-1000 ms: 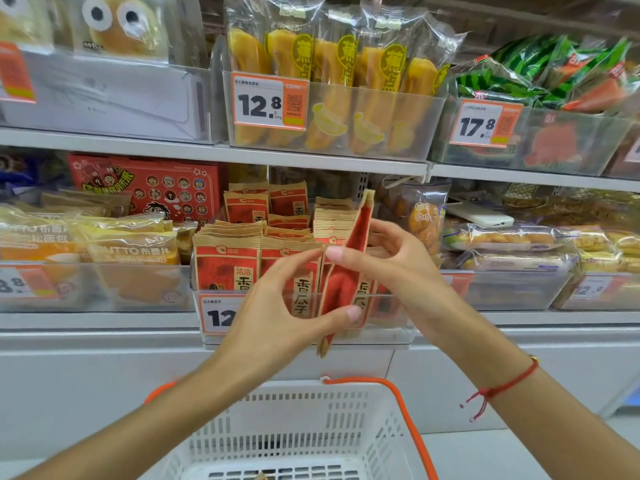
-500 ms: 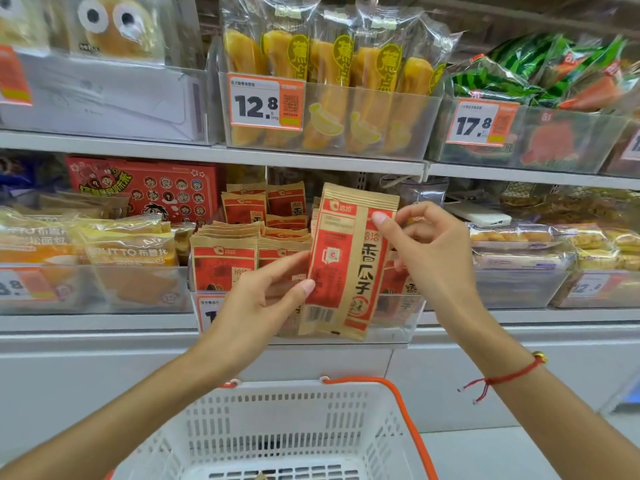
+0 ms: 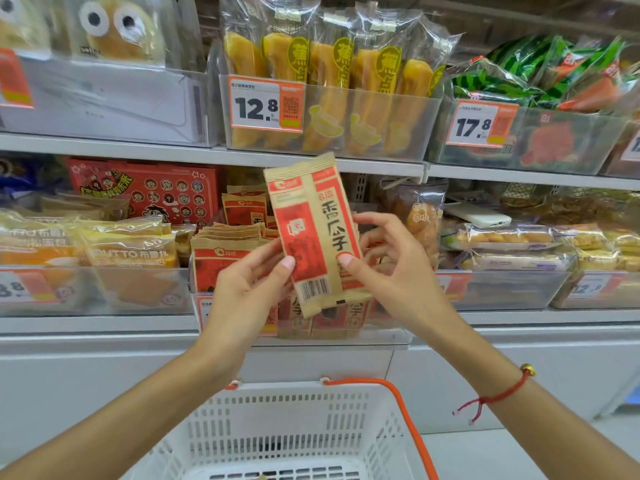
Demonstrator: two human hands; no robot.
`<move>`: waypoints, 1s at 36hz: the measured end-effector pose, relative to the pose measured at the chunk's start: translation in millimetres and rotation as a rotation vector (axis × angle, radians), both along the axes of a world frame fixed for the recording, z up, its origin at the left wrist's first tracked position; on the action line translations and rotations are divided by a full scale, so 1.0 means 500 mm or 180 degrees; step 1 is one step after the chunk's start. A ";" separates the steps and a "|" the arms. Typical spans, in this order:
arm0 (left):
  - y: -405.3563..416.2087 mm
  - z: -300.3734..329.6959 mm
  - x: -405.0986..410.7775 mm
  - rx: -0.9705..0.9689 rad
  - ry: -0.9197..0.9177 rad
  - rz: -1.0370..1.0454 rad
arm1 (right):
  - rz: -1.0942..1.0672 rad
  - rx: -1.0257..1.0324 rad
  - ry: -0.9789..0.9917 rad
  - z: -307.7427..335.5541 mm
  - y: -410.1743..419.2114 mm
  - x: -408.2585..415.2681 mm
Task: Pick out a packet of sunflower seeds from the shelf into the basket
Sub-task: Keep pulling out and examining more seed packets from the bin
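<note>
Head view: both forearms reach up from the lower corners toward the shelf (image 3: 214, 157). The left hand (image 3: 249, 289) pinches the sunflower seed packet (image 3: 313, 233) at its lower left edge, thumb on the front. The right hand (image 3: 391, 268) grips its lower right side, thumb pressed on the front, fingers curled behind. Held upright and slightly tilted, the packet is in front of the shelf bin, above the white basket (image 3: 294, 427).
</note>
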State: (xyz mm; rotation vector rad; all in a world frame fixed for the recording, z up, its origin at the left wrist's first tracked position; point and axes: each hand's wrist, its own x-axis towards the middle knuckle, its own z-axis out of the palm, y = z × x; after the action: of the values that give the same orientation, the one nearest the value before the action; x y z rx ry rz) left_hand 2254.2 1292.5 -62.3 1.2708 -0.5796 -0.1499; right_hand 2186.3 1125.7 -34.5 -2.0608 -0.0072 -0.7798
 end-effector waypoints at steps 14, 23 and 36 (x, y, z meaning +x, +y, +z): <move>0.005 0.004 -0.005 -0.0051 0.0167 0.0263 | -0.0018 -0.0304 -0.0098 -0.011 0.012 -0.004; 0.006 0.018 -0.019 0.0113 -0.0204 0.0481 | 0.0746 0.0430 0.0709 0.000 0.010 -0.001; 0.018 0.047 -0.016 0.0190 -0.0038 0.0059 | 0.1814 0.2370 0.1601 0.039 -0.039 -0.022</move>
State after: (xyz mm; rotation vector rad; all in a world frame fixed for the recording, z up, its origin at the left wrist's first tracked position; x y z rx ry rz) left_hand 2246.1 1301.3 -38.6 1.3354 -0.5770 -0.1453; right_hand 2175.3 1106.0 -15.1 -1.3726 -0.0188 0.1077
